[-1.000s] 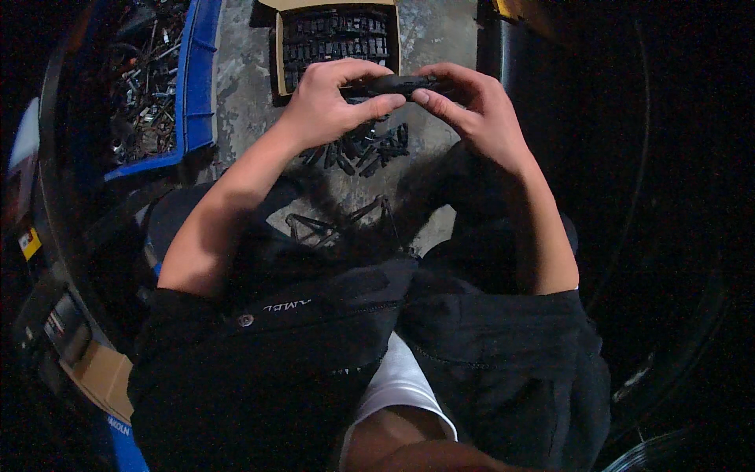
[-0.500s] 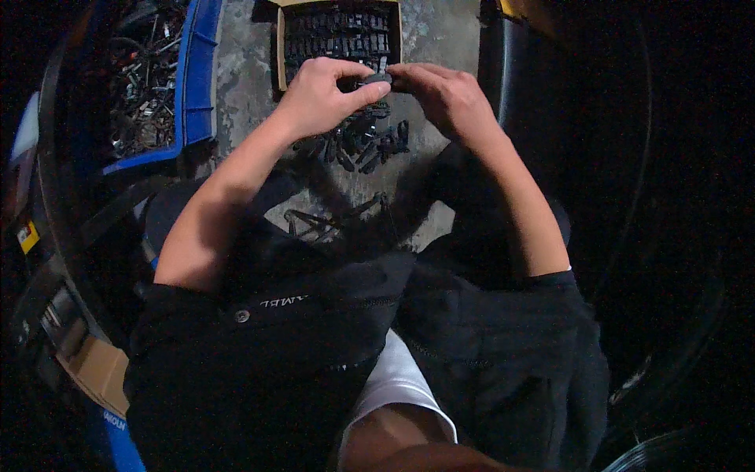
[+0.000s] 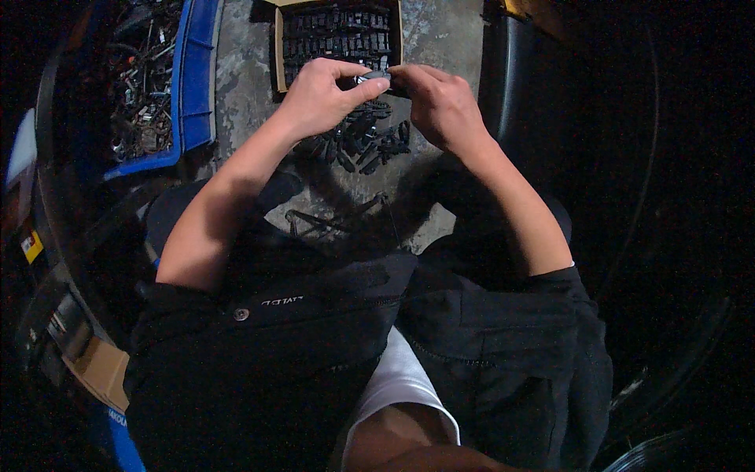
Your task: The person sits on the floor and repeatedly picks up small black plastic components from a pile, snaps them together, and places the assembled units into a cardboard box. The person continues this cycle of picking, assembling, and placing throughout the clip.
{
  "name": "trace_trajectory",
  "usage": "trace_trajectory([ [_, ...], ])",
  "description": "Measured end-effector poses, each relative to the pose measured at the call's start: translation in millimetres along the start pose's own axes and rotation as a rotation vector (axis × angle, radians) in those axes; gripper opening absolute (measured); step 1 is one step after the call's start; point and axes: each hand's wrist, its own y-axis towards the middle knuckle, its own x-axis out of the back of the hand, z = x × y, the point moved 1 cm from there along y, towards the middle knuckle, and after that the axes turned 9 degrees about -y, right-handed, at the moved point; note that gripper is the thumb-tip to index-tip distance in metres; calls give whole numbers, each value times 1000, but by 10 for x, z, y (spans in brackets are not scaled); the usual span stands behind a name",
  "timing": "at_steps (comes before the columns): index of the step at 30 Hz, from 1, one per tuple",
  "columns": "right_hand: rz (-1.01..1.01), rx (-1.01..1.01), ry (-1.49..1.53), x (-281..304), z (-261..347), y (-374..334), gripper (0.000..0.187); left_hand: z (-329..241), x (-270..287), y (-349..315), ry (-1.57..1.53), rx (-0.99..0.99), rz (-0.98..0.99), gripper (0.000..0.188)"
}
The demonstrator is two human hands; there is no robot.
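My left hand [image 3: 318, 96] is closed on a small dark part [image 3: 378, 75], pinched between thumb and fingers in front of the near edge of the open carton. My right hand [image 3: 447, 106] meets the part's right end with bent fingers; its thumb is hidden beneath the hand, so I cannot tell whether it grips or only touches. Most of the part is covered by my fingers, and its full shape cannot be made out.

Beyond, the carton [image 3: 279, 55] holds rows of dark pieces [image 3: 336, 35]; its far side is cut off by the upper edge. A loose heap of dark parts [image 3: 355, 148] lies on the floor [image 3: 248, 86] below my hands, partly covered by my left hand. At left, the blue bin [image 3: 198, 86], also cut off above, contains jumbled scrap [image 3: 145, 94], too small to identify singly.
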Motion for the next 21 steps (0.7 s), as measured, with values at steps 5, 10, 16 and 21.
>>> trace_trajectory([
  [5, 79, 22, -15, -41, -42, 7, 19, -31, 53, -25, -8, 35, 35, 43],
  [10, 132, 40, -87, 52, 38, 47, 26, -9, 68, -31, -79, 51, 34, 43],
  [16, 234, 85, -42, 93, 46, 32, 36, 22, 96, -49, -132, 81, 67, 42],
  [21, 254, 96, -31, 78, 65, 22, 31, 85, 61, -48, -147, 97, 78, 43],
])
